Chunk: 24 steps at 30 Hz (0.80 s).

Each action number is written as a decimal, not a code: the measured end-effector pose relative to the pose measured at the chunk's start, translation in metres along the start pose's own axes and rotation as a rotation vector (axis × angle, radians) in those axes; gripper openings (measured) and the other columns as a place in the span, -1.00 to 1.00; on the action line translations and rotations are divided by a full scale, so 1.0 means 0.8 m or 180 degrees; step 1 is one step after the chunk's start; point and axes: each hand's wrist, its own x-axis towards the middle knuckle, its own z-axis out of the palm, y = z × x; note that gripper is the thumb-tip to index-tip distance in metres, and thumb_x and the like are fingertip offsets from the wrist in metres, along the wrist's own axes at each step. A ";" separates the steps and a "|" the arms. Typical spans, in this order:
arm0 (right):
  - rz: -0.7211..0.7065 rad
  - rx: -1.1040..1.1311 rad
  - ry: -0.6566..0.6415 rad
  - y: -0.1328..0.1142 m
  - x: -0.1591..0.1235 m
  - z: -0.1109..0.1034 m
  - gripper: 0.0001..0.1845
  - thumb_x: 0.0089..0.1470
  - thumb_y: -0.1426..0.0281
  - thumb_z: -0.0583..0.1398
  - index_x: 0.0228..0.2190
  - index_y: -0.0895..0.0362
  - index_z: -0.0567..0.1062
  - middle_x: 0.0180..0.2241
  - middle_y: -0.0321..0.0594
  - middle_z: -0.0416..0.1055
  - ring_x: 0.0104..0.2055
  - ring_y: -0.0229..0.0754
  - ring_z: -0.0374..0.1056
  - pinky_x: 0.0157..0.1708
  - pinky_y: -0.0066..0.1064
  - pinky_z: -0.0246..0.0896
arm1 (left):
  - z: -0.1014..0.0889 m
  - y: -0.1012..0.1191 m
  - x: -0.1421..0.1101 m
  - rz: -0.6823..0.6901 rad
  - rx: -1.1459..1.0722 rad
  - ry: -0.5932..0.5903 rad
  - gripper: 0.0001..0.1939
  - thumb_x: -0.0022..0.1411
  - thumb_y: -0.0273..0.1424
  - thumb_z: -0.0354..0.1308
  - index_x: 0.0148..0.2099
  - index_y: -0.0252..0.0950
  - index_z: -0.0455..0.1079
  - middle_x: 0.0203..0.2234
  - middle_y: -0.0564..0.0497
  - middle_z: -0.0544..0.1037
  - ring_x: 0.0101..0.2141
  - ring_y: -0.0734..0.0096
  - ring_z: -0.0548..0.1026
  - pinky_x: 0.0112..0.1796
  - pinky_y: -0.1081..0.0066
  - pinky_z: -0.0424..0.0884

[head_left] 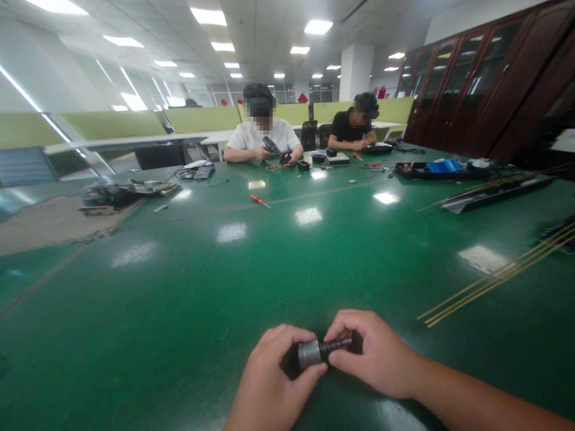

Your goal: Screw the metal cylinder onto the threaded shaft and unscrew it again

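A short grey metal cylinder with a thin, dark ribbed shaft [309, 354] lies level between my hands, close above the near part of the green table [188, 299]. My left hand [276, 371] grips the cylinder, thumb below and fingers above. My right hand [381, 353] pinches around the shaft, whose tip points right. Its fingertips touch the ribbed part beside the cylinder. The cylinder's underside and part of the shaft are hidden by the fingers. What kind of part this is, I cannot tell.
A red-handled screwdriver [257, 199] lies mid-table. Thin brass-coloured rods [489, 278] and a dark metal channel [498, 194] are on the right. Tangled parts [121, 194] sit at left. Across the table, one person [240, 140] holds a power drill [272, 145]; another person [344, 129] works alongside.
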 end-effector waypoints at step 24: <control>0.0024 0.0120 0.0043 -0.005 -0.001 0.000 -0.91 -0.08 0.54 0.28 -0.45 0.14 0.55 -0.47 -0.33 0.47 -0.39 -0.24 0.35 -0.35 -0.47 0.17 | -0.001 0.000 -0.001 -0.0012 -0.0050 -0.0005 -0.81 0.12 -0.47 0.33 -0.20 -0.19 0.46 -0.31 0.05 0.58 -0.24 0.22 0.55 -0.20 0.29 0.41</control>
